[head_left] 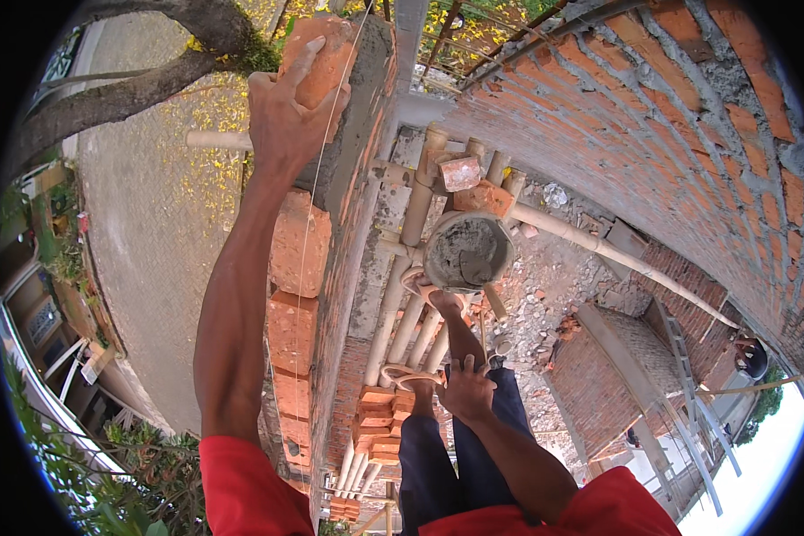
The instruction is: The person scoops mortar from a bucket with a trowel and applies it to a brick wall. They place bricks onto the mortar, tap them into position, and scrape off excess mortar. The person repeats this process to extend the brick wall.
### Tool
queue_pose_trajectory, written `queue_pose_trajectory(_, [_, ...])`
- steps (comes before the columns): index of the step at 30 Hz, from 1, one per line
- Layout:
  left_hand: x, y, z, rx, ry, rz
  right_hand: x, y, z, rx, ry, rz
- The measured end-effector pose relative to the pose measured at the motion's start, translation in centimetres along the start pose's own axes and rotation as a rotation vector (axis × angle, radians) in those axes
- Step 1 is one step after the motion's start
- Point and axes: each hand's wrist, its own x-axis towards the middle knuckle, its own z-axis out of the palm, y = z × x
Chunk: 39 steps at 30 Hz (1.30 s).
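At the top of the wall, my left hand (286,125) grips an orange brick (322,58) resting along a bed of fresh grey mortar (353,134). A taut string line (301,259) runs over the wall beside a row of laid bricks (299,237). My right hand (466,384) is low near my thigh, fingers apart, with nothing visible in it. A round bucket of grey mortar (464,246) with a tool handle (495,303) sits by my feet on bamboo poles (418,201).
Loose bricks (482,196) lie beside the bucket, with a stack (380,420) lower down. A brick wall (652,98) curves along the right, above rubble (545,277) far below. A tree branch (152,85) overhangs the paved ground (143,259) at left. A distant person (750,355) is at right.
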Motion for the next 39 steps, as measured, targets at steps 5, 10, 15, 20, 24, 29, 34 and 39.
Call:
queue_pose_trajectory(5, [1.4, 0.0, 1.4, 0.051, -0.074, -0.056, -0.1, -0.7, -0.1, -0.012, 0.003, 0.011])
queue_pose_trajectory(10, [3.2, 0.4, 2.6, 0.114, -0.075, 0.037, -0.1, -1.0, 0.0, 0.043, -0.006, 0.015])
queue_pose_trajectory(15, [3.7, 0.4, 3.4, 0.106, -0.062, 0.073, -0.2, -1.0, 0.4, 0.068, 0.029, 0.022])
queue_pose_trajectory(20, [3.4, 0.2, 3.1, 0.097, -0.066, 0.092, -0.1, -1.0, 1.0, 0.047, 0.048, 0.02])
queue_pose_trajectory(24, [1.3, 0.5, 1.7, 0.092, -0.083, 0.039, 0.2, -1.0, 1.4, 0.041, 0.024, 0.044])
queue_pose_trajectory(29, [-3.0, 1.1, -0.2, 0.125, -0.172, -0.02, 0.4, -0.9, 1.8, 0.026, 0.027, 0.05])
queue_pose_trajectory(34, [-4.2, 1.2, 0.2, 0.145, -0.168, -0.077, 0.4, -0.5, 1.9, 0.02, 0.001, 0.049])
queue_pose_trajectory(39, [-4.8, 1.0, 0.3, 0.15, -0.148, -0.068, 0.3, -0.4, 1.4, 0.025, -0.016, 0.049])
